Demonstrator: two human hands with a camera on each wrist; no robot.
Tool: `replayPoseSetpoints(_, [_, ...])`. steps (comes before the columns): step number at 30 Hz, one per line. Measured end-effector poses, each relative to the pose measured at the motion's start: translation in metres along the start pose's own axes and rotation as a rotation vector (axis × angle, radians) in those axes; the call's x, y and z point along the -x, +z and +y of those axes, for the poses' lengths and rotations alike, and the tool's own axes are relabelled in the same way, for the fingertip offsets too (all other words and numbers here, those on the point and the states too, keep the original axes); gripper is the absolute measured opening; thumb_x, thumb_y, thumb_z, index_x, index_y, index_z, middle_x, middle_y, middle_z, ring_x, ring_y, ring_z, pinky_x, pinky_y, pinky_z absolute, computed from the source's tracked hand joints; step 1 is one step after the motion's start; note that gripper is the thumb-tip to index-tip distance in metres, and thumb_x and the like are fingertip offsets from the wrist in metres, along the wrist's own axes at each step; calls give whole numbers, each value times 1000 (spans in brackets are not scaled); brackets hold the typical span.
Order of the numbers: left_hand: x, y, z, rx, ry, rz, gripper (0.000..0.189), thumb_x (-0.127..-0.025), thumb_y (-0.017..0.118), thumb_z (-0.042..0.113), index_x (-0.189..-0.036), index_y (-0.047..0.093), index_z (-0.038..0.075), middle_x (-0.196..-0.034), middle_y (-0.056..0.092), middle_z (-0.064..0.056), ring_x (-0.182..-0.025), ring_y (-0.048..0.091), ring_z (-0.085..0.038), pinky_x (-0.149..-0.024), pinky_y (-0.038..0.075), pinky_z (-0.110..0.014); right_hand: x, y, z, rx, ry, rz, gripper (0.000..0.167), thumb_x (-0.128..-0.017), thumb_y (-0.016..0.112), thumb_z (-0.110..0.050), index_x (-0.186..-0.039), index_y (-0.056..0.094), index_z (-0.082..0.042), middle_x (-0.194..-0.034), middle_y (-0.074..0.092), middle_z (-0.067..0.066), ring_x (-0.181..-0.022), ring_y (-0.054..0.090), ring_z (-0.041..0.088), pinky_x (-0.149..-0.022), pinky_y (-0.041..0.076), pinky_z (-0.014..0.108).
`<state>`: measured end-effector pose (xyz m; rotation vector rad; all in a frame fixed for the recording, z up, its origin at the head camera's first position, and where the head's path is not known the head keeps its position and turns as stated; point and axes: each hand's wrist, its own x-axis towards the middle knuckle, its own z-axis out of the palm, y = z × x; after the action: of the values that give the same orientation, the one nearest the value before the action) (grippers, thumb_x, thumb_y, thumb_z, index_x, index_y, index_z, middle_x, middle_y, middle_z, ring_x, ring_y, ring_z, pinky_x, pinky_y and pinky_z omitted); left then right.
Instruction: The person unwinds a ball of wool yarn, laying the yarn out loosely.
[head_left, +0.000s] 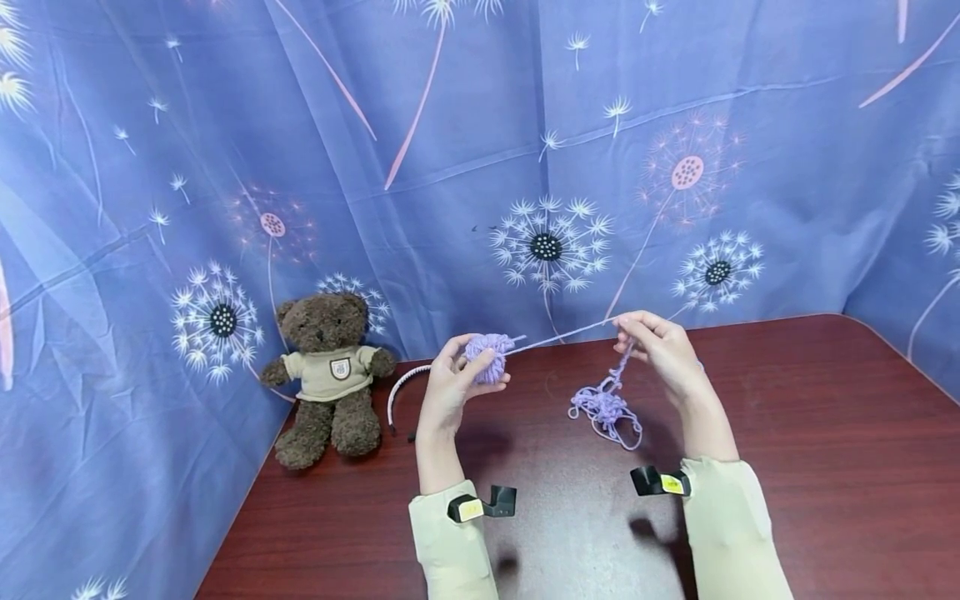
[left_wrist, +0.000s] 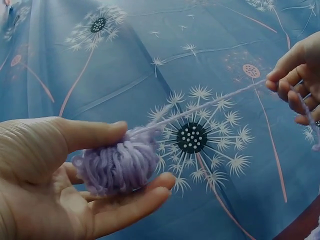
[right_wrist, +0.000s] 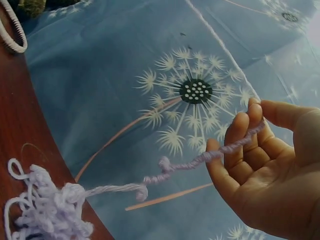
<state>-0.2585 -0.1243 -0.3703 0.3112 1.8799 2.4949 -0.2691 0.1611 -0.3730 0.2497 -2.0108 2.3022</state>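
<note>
A small ball of purple yarn [head_left: 489, 357] is held between the thumb and fingers of my left hand [left_wrist: 75, 170]. From it a strand of yarn [left_wrist: 215, 102] stretches taut, rising to my right hand [head_left: 660, 350]. Thumb and index fingertip of that hand pinch the strand in the right wrist view. Below the pinch, a twisted, kinked length of yarn [right_wrist: 200, 159] runs across the right fingers. It leads down to a loose tangle of purple yarn [head_left: 603, 407] over the table, with loops sticking out.
A brown teddy bear [head_left: 322, 375] in a beige shirt sits at the table's left, against the blue dandelion-print curtain [head_left: 450, 233]. Beside it lies a whitish headband [head_left: 401, 387], partly hidden by the left hand. The reddish-brown tabletop [head_left: 825, 467] extends to the right.
</note>
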Motion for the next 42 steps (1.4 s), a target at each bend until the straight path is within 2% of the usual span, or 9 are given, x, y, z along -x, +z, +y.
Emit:
replayPoseSetpoints(5, [0,1,0,-60,-16,-60,34,-90,57,-7,-123,49,-4,-90,61,2,-72,68,-12,-67,62,-39,1,-8,-1,-122,-17,66,19,-98,58,-19,-85,70,-25,-74,62,-11,-69,64,1,-74,55,15])
replayPoseSetpoints(13, [0,1,1,-68,-23,-23,34,-91,57,-6,-124,50,-6,-96,56,0,-71,67,-13,-69,62,-42,3,-22,0,-294,-54,196,23,-98,56,-13,-83,72,-19,-67,63,-9,-60,62,2,-64,54,15])
replayPoseSetpoints(18, [2,-1,1,-1,-2,55,25,-94,54,-4,-119,51,-3,-93,62,1,-66,68,-17,-67,62,-39,4,-27,2,-313,-38,225,23,-98,57,-12,-82,72,-18,-65,64,-8,-58,62,2,-63,53,15])
replayPoseSetpoints(22, [1,-3,0,53,23,95,21,-96,52,-2,-117,50,-1,-97,63,-1,-70,70,-17,-66,62,-34,5,-27,2,-303,-43,234,23,-98,57,-13,-81,72,-19,-65,64,-9,-58,62,2,-63,53,14])
replayPoseSetpoints(27, [-1,-6,0,39,52,164,22,-99,50,2,-120,47,-3,-95,66,-3,-77,72,-16,-70,62,-32,4,-28,4,-295,-47,238,24,-98,57,-13,-81,72,-20,-65,64,-9,-58,62,2,-63,53,14])
replayPoseSetpoints(30, [-3,-5,0,42,77,262,22,-98,50,2,-120,48,-5,-96,65,-4,-78,70,-13,-69,62,-30,4,-28,5,-292,-44,238,24,-98,57,-13,-81,72,-20,-65,64,-9,-59,62,2,-62,53,14])
replayPoseSetpoints(33, [-4,-5,1,88,119,367,21,-97,51,1,-118,50,-5,-99,62,-6,-80,68,-11,-68,61,-27,4,-29,6,-291,-46,242,23,-98,57,-13,-82,72,-19,-65,64,-9,-59,62,2,-61,53,14])
replayPoseSetpoints(35, [-5,-5,2,123,144,414,21,-98,51,2,-117,50,-5,-100,61,-6,-82,67,-10,-68,61,-27,4,-30,6,-287,-47,249,22,-97,58,-13,-82,73,-18,-65,64,-8,-59,62,3,-61,53,15])
replayPoseSetpoints(42, [-5,-7,3,168,154,445,20,-98,52,4,-116,50,-4,-96,63,-4,-81,67,-10,-71,61,-30,3,-32,6,-266,-24,260,21,-97,58,-15,-82,72,-20,-66,64,-9,-60,62,3,-60,52,14])
